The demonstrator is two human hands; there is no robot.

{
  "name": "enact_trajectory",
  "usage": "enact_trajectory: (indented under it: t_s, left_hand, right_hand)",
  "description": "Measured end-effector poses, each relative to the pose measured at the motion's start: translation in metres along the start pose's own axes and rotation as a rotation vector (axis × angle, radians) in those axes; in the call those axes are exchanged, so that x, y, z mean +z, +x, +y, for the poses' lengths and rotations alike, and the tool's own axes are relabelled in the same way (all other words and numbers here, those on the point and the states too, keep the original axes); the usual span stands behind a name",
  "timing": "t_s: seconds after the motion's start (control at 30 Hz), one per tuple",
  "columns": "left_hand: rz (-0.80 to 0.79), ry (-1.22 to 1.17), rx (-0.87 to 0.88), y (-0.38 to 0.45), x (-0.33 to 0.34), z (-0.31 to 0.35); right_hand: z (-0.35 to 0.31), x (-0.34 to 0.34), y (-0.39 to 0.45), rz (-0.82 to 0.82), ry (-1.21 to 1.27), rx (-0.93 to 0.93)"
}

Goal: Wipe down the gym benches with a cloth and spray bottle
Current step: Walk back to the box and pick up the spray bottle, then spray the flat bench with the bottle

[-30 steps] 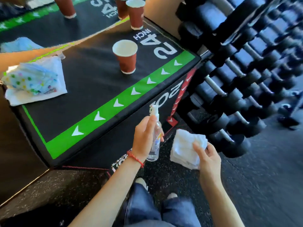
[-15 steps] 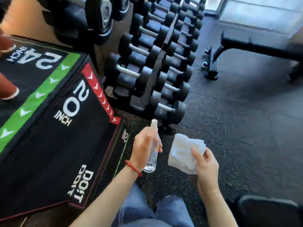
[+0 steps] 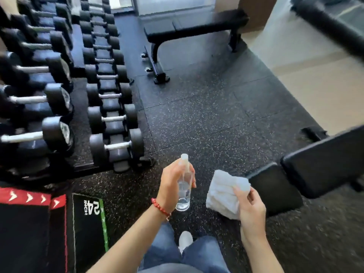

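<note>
My left hand [image 3: 172, 186] grips a small clear spray bottle [image 3: 184, 191] upright, its white nozzle sticking up above my fingers. A crumpled white cloth [image 3: 222, 194] hangs from my right hand [image 3: 250, 205], just right of the bottle. Directly behind the cloth is a black padded bench [image 3: 323, 164] at the right, its seat pad low and its back pad tilted up. A second flat black bench [image 3: 193, 26] stands farther off at the top centre.
A rack of black dumbbells [image 3: 110, 95] fills the left side. The black plyo box [image 3: 35, 229] with red and green stripes sits at the lower left. Speckled rubber flooring [image 3: 206, 119] lies between the benches. My jeans and a white shoe [image 3: 185, 240] show below.
The view has swung right, away from the plyo box and cups, across the dumbbell rack to the benches. Both hands keep the bottle and cloth in the same grip.
</note>
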State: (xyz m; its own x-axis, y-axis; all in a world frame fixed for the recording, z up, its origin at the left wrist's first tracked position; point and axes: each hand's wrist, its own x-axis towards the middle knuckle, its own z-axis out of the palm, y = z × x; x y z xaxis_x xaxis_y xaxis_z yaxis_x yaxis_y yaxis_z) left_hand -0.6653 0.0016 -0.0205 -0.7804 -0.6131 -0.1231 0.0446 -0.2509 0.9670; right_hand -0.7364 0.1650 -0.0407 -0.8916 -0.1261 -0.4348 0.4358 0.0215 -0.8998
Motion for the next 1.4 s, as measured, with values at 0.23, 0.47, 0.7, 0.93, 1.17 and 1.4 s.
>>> enact_trajectory:
  t_s: [0.23, 0.47, 0.7, 0.93, 1.17, 1.4]
  left_hand:
    - [-0.351, 0.091, -0.162, 0.065, 0.081, -0.024]
    - [-0.7, 0.272, -0.373, 0.109, 0.144, -0.052]
    - [-0.841, 0.552, -0.481, 0.117, 0.19, -0.097]
    - [-0.792, 0.742, -0.551, 0.112, 0.212, -0.151]
    - [-0.67, 0.896, -0.664, 0.112, 0.233, -0.178]
    - [-0.622, 0.986, -0.666, 0.124, 0.249, -0.186]
  right_hand:
    - [-0.003, -0.039, 0.025, 0.414, 0.13, 0.024]
    - [-0.002, -0.056, 0.036, 0.805, 0.278, 0.091]
    - [0.006, -0.079, 0.021, 1.069, 0.389, 0.134]
    - [0.014, -0.116, 0.029, 1.083, 0.439, 0.188]
    - [0.01, -0.16, 0.046, 1.02, 0.453, 0.224]
    - [0.004, -0.181, 0.066, 0.997, 0.443, 0.24]
